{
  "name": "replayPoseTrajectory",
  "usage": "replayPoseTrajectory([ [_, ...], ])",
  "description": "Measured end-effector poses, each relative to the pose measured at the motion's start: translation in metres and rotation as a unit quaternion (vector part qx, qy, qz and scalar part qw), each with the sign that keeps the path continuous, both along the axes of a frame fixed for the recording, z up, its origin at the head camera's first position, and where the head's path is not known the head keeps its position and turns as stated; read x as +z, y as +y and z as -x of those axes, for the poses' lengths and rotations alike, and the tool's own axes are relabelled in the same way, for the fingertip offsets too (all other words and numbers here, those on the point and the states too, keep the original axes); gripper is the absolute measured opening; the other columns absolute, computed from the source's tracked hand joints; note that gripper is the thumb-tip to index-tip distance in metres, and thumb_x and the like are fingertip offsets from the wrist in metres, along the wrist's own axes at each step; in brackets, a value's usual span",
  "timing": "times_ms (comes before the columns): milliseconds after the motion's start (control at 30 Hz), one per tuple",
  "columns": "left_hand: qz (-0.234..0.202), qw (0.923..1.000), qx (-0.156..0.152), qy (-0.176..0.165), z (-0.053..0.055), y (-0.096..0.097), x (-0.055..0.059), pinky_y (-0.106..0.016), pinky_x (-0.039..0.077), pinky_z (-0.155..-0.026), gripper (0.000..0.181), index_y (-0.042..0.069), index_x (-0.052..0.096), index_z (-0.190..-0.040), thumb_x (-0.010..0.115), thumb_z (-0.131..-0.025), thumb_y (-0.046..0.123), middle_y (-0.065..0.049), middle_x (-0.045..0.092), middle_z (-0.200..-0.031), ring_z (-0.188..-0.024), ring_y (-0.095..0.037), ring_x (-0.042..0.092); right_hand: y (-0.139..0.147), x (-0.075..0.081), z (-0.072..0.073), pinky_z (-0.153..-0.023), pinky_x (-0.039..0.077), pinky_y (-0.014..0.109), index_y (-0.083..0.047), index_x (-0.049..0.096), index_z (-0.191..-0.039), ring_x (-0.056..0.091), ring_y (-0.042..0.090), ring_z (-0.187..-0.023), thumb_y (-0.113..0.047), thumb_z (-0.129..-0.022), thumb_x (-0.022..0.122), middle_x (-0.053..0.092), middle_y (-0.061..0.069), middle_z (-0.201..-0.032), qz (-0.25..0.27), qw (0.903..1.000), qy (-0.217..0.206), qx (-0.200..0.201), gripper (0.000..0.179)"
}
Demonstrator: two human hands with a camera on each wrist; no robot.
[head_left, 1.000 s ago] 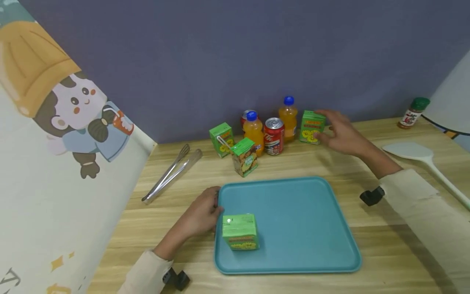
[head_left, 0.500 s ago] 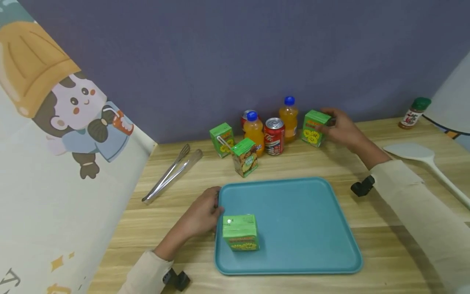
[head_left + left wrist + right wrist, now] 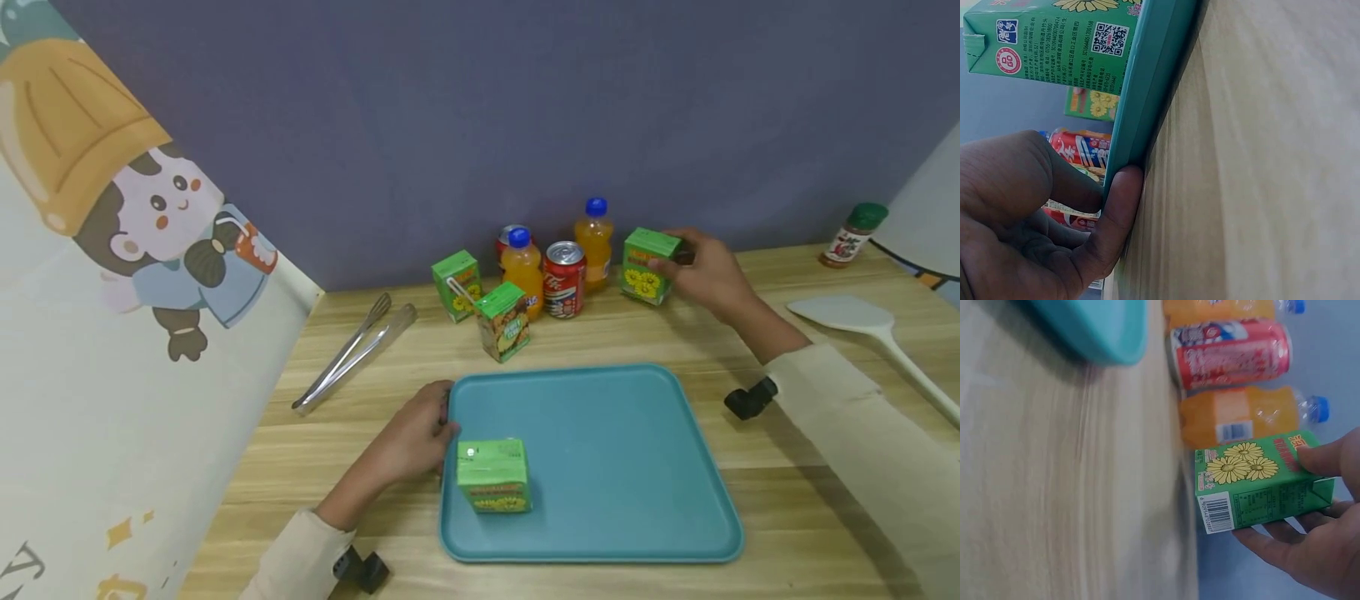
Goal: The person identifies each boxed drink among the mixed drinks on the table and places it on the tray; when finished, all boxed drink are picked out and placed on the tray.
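Observation:
My right hand [image 3: 708, 275] holds a green drink carton [image 3: 647, 271] with yellow flowers, at the back of the table. In the right wrist view the thumb lies on the carton's flowered face [image 3: 1244, 464] and the fingers are behind it; whether its base touches the table I cannot tell. At the near left, my left hand [image 3: 414, 432] pinches the left rim of a teal tray [image 3: 600, 467]. The left wrist view shows thumb and finger on either side of the tray's rim [image 3: 1138, 112]. Another green carton [image 3: 495, 477] stands upright on the tray's left part.
Behind the tray stand orange drink bottles [image 3: 594, 246], red cans [image 3: 564, 279], a brown-green carton [image 3: 502, 323] and a green carton [image 3: 456, 286]. Metal tongs [image 3: 352, 358] lie left. A white spatula [image 3: 855, 315] and a green-capped spice jar [image 3: 853, 236] are at the right.
My right hand has closed round the back green carton, which has turned and moved slightly right. The left hand keeps its place on the tray's rim.

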State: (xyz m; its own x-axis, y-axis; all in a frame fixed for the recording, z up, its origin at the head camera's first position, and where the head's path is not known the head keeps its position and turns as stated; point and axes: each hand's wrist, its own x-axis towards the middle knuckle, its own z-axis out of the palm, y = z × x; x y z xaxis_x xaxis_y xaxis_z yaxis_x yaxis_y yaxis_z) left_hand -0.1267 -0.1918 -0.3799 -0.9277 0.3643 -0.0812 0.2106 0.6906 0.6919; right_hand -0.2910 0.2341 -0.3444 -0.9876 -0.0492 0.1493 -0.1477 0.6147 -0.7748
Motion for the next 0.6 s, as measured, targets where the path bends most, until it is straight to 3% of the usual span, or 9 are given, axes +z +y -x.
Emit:
replayPoseTrajectory([
  [233, 0.023, 0.9995, 0.01, 0.017, 0.0, 0.0, 0.001, -0.031, 0.057, -0.071, 0.055, -0.011, 0.036, -0.146, 0.06, -0.098, 0.002, -0.016, 0.055, -0.113, -0.083, -0.015, 0.059, -0.012, 0.018, -0.029, -0.069, 0.05, 0.015, -0.006, 0.039, -0.153, 0.054, 0.037, -0.12, -0.044, -0.095, 0.067, 0.053, 0.023, -0.136, 0.031, 0.999, 0.019, 0.026, 0.074],
  [500, 0.003, 1.0, 0.001, -0.001, -0.001, 0.002, 0.001, -0.029, 0.058, -0.061, 0.051, -0.012, 0.036, -0.144, 0.057, -0.099, -0.001, -0.017, 0.054, -0.107, -0.073, -0.014, 0.061, -0.026, 0.034, -0.065, -0.07, 0.054, 0.021, -0.013, 0.049, -0.146, 0.059, 0.03, -0.113, -0.043, -0.095, 0.068, 0.059, 0.014, -0.125, 0.031, 0.9977, 0.023, 0.056, 0.062],
  [600, 0.005, 1.0, 0.001, 0.005, 0.0, 0.002, 0.001, -0.029, 0.058, -0.065, 0.051, -0.012, 0.037, -0.144, 0.058, -0.099, -0.001, -0.018, 0.054, -0.109, -0.076, -0.014, 0.061, -0.032, 0.041, -0.079, -0.073, 0.056, 0.023, -0.016, 0.05, -0.144, 0.061, 0.03, -0.113, -0.042, -0.095, 0.068, 0.06, 0.012, -0.123, 0.03, 0.9966, 0.023, 0.073, 0.059],
])
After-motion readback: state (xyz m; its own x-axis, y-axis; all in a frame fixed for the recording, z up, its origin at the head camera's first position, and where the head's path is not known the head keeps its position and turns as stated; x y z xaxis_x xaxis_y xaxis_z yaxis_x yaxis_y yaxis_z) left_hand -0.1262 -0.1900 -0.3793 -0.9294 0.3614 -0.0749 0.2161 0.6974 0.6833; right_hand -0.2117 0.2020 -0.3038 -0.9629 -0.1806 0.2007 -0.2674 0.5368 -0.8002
